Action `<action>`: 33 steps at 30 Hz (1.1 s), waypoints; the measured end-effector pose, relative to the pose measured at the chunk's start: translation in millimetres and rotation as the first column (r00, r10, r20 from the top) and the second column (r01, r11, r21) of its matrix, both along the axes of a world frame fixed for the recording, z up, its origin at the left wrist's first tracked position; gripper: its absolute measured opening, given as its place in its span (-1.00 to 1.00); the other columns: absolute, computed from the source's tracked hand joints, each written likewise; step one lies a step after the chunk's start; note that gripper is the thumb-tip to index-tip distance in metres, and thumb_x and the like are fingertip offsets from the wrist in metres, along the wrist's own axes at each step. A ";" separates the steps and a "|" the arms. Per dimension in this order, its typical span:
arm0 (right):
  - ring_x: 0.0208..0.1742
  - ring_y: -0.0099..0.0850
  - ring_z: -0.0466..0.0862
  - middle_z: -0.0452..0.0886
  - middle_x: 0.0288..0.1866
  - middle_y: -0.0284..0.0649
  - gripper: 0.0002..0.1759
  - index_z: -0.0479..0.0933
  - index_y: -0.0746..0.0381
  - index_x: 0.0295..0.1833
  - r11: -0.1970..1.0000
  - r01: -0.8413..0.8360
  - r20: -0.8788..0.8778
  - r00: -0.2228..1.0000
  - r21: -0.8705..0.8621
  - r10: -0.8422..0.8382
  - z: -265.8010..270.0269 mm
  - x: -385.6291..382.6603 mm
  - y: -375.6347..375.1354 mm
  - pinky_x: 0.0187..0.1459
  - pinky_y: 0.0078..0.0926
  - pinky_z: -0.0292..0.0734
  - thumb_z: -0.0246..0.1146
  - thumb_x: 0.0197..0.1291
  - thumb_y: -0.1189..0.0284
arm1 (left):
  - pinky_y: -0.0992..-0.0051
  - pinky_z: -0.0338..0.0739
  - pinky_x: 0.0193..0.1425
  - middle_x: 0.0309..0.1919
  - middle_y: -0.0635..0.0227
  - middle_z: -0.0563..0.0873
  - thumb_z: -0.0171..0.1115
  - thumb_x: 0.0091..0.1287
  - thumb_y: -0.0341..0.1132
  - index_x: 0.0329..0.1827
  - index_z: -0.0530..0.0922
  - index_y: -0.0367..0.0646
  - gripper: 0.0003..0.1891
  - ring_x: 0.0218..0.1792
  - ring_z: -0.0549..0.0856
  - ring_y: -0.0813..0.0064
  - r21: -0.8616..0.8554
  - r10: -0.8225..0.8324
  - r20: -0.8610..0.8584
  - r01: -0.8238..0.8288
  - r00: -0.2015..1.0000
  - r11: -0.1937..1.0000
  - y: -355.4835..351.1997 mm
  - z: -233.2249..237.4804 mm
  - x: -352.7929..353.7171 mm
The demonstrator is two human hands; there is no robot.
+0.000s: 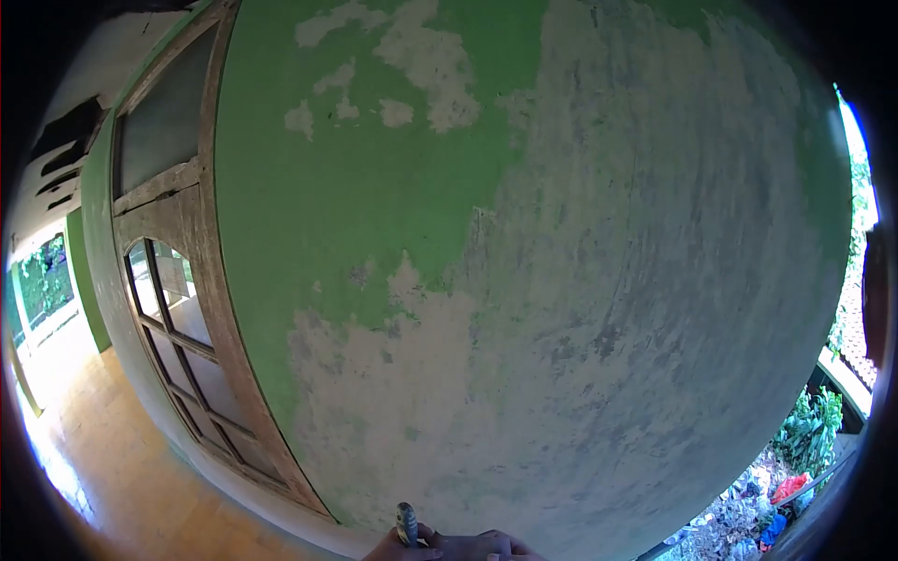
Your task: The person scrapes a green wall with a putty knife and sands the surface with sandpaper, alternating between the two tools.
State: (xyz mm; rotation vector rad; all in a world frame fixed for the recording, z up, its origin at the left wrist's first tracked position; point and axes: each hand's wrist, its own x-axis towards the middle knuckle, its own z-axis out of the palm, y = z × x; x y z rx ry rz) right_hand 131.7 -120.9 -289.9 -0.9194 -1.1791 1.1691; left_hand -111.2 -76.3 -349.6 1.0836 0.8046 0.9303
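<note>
At the bottom edge of the head view, my left hand (400,550) is closed around a tool handle (406,525) that points upward. Just right of it, my right hand (496,546) shows only its knuckles and the back of some fingers; what it holds, if anything, is hidden below the frame. Both hands are close together in front of the wall (561,327), whose green paint has come off over large grey and whitish patches. Whatever lies at the lower end of the handle is out of sight.
A wooden door or window frame (210,215) with glass panes stands at the left. Below it runs a yellowish tiled floor (159,458). Beyond the wall's right edge are green plants (812,430) and scattered litter (748,500).
</note>
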 end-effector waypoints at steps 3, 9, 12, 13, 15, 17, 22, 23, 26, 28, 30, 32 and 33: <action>-0.46 -0.60 0.55 0.59 -0.45 -0.34 -0.96 0.53 0.26 -0.31 0.997 0.053 0.002 0.999 0.047 -0.053 25.5 -3.6 -1.6 -0.43 -0.63 0.46 0.26 0.12 0.54 | 0.35 0.65 -0.16 -0.22 0.26 0.65 0.34 0.08 -0.52 0.21 0.39 -0.06 -0.42 -0.15 0.67 0.35 0.029 -0.046 0.129 0.043 0.991 0.999 7.7 -26.8 -4.5; -0.48 -0.60 0.54 0.58 -0.46 -0.34 -0.96 0.54 0.26 -0.31 0.981 0.132 0.020 0.990 0.142 -0.136 78.4 -13.2 -3.9 -0.44 -0.64 0.45 0.26 0.13 0.52 | 0.58 0.47 -0.75 -0.34 0.29 0.63 0.25 0.17 -0.46 -0.02 0.47 -0.25 -0.70 -0.56 0.64 0.49 0.315 0.005 0.003 -0.006 1.000 0.949 8.4 -1.5 -2.5; -0.49 -0.60 0.53 0.58 -0.46 -0.34 -0.95 0.54 0.26 -0.32 0.969 0.160 0.031 0.985 0.187 -0.169 97.5 -19.2 -3.9 -0.45 -0.64 0.44 0.25 0.13 0.51 | 0.57 0.54 -0.72 -0.36 0.35 0.62 0.27 0.15 -0.44 0.07 0.46 -0.26 -0.61 -0.56 0.65 0.47 0.078 -0.018 0.047 0.014 0.999 0.997 8.2 13.9 -3.8; -0.49 -0.60 0.53 0.58 -0.46 -0.34 -0.95 0.54 0.26 -0.32 0.965 0.169 0.035 0.983 0.202 -0.179 101.8 -20.3 -5.9 -0.46 -0.64 0.44 0.25 0.13 0.51 | 0.57 0.54 -0.72 -0.36 0.35 0.62 0.27 0.15 -0.44 0.07 0.46 -0.26 -0.61 -0.56 0.65 0.47 0.080 -0.017 0.051 0.013 0.999 0.997 6.3 18.6 -4.5; 0.22 -0.38 0.44 0.46 0.17 -0.06 -0.60 0.36 0.37 0.21 0.941 -0.114 0.074 0.993 0.320 0.095 98.7 10.5 -4.7 0.24 -0.33 0.31 0.14 0.26 0.57 | 0.55 0.56 -0.70 -0.36 0.38 0.62 0.27 0.17 -0.43 0.11 0.45 -0.26 -0.59 -0.56 0.65 0.46 0.011 0.083 0.083 -0.085 0.993 0.996 2.7 24.7 -6.0; 0.48 -0.09 0.05 0.11 0.44 0.02 -0.46 0.22 0.37 0.34 0.668 -0.197 0.319 0.945 0.718 -0.065 147.6 42.8 12.0 0.43 -0.13 -0.11 -0.02 0.37 0.26 | 0.55 0.56 -0.71 -0.35 0.38 0.62 0.27 0.18 -0.43 0.11 0.44 -0.26 -0.58 -0.55 0.66 0.46 0.038 0.079 0.090 -0.083 0.993 0.996 13.3 2.1 -12.3; 0.40 -0.16 0.24 0.28 0.37 -0.04 -0.52 0.26 0.32 0.33 0.126 0.048 0.106 0.295 0.991 -0.950 296.2 63.6 21.4 0.37 -0.22 0.10 -0.11 0.41 0.29 | 0.53 0.57 -0.70 -0.35 0.36 0.62 0.25 0.20 -0.40 0.13 0.42 -0.27 -0.58 -0.55 0.66 0.44 0.116 0.090 0.118 -0.103 0.989 0.988 18.5 -22.3 -23.5; 0.38 -0.21 0.29 0.32 0.34 -0.08 -0.54 0.27 0.31 0.33 0.033 -0.007 0.033 0.191 0.999 -0.981 320.5 66.0 28.4 0.35 -0.27 0.15 -0.11 0.41 0.33 | 0.54 0.57 -0.69 -0.35 0.36 0.62 0.25 0.21 -0.39 0.13 0.42 -0.27 -0.58 -0.56 0.66 0.45 0.092 0.087 0.123 -0.099 0.989 0.991 18.6 -24.5 -25.5; 0.39 -0.28 0.27 0.30 0.37 -0.15 -0.57 0.27 0.22 0.35 -0.023 -0.070 -0.015 0.118 0.997 -0.993 376.3 57.0 48.4 0.37 -0.36 0.14 -0.15 0.42 0.41 | 0.54 0.57 -0.67 -0.36 0.37 0.62 0.24 0.22 -0.38 0.13 0.42 -0.27 -0.59 -0.58 0.65 0.47 0.048 0.109 0.105 -0.114 0.989 0.992 10.6 -13.5 -26.2; 0.40 -0.28 0.27 0.28 0.39 -0.17 -0.58 0.28 0.19 0.35 -0.043 -0.090 -0.032 0.126 0.995 -0.992 403.2 49.2 67.8 0.37 -0.37 0.14 -0.13 0.41 0.43 | 0.54 0.56 -0.67 -0.36 0.37 0.62 0.23 0.22 -0.38 0.13 0.42 -0.27 -0.59 -0.58 0.65 0.47 0.028 0.132 0.080 -0.135 0.988 0.991 8.3 -13.3 -26.2; 0.38 -0.15 0.27 0.20 0.41 -0.10 -0.50 0.32 0.00 0.33 -0.045 -0.127 -0.023 0.167 0.991 -0.986 422.8 42.2 89.6 0.32 -0.34 0.26 0.00 0.29 0.55 | 0.56 0.55 -0.66 -0.36 0.38 0.63 0.24 0.22 -0.38 0.13 0.43 -0.27 -0.59 -0.57 0.65 0.49 0.078 0.121 0.134 -0.132 0.984 0.988 10.3 -24.8 -26.7; 0.40 -0.13 0.23 0.19 0.42 -0.09 -0.52 0.31 -0.01 0.33 -0.031 -0.141 -0.008 0.161 0.989 -0.987 437.3 31.5 109.9 0.34 -0.32 0.23 0.00 0.30 0.51 | 0.57 0.55 -0.67 -0.36 0.39 0.63 0.24 0.22 -0.38 0.12 0.43 -0.27 -0.60 -0.56 0.65 0.51 0.035 0.122 0.099 -0.126 0.988 0.991 9.4 -22.1 -27.8; 0.42 -0.12 0.20 0.18 0.42 -0.08 -0.53 0.31 -0.02 0.33 -0.023 -0.158 0.002 0.152 0.987 -0.988 438.7 25.6 118.7 0.36 -0.30 0.19 0.01 0.31 0.46 | 0.58 0.54 -0.67 -0.36 0.39 0.63 0.24 0.22 -0.37 0.11 0.44 -0.26 -0.60 -0.55 0.65 0.52 -0.003 0.119 0.066 -0.119 0.991 0.993 8.9 -20.9 -28.3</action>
